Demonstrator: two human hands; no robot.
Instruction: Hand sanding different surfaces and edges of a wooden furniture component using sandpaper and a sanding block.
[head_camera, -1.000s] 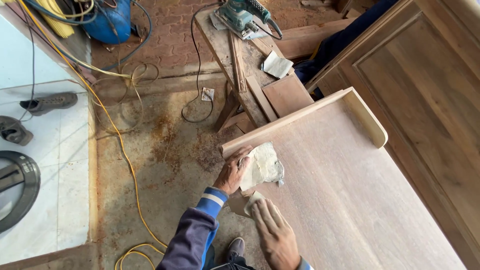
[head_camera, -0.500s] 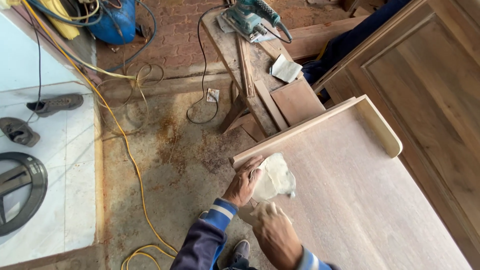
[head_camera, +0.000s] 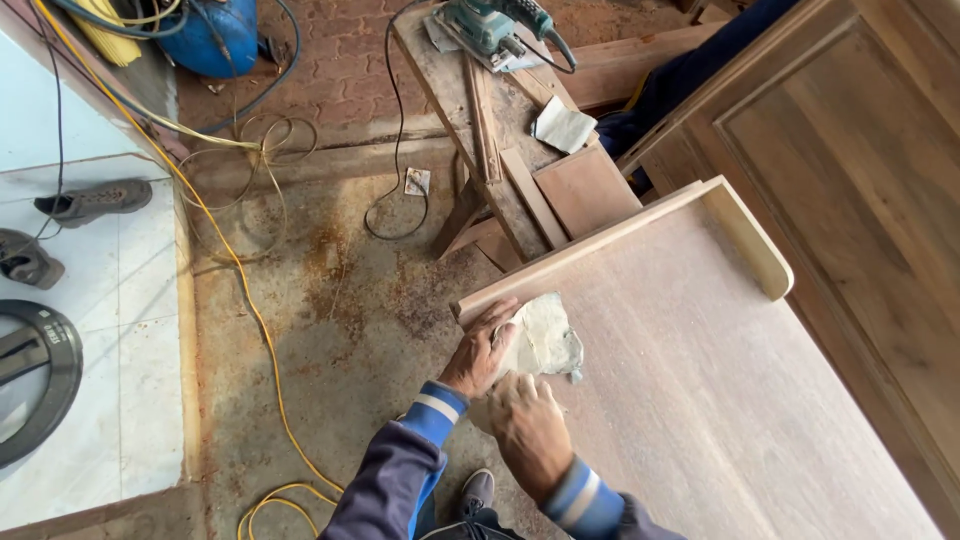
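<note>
Past my work a rough wooden sawhorse (head_camera: 480, 110) stands on the stained concrete floor (head_camera: 330, 330), and on its top sits my teal electric sander (head_camera: 485, 22), its black cord (head_camera: 395, 150) looping down to the ground. A folded grey sheet of paper (head_camera: 562, 125) lies on the boards beside it, and a small scrap (head_camera: 416, 182) lies on the floor near the cord. A yellow cable (head_camera: 230, 250) runs across the concrete toward me. Off on the white tiles (head_camera: 110, 400) I see two dark shoes (head_camera: 92, 202) and a black round ring (head_camera: 35, 385). A blue tank (head_camera: 215, 35) stands at the top, and a panelled wooden door (head_camera: 860, 190) lies alongside.
</note>
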